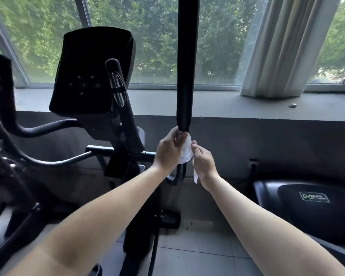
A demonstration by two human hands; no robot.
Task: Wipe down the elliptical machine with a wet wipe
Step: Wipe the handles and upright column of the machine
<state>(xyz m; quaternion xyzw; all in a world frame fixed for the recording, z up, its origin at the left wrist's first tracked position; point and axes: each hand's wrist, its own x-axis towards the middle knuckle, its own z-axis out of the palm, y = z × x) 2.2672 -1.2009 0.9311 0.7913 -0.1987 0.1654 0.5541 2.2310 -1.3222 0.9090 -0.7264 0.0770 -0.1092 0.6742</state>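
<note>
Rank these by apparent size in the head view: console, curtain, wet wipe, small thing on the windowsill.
1-2. console and curtain: they look alike; the curtain is cut off above and farther away, so unranked.
3. wet wipe
4. small thing on the windowsill

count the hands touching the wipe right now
2. The left hand holds the wet wipe against the handlebar just under its foam grip; the right hand pinches the wipe's right side. None hidden.

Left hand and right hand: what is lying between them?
In the head view, the white wet wipe lies between the left hand and the right hand, against the handlebar below its black foam grip.
</note>
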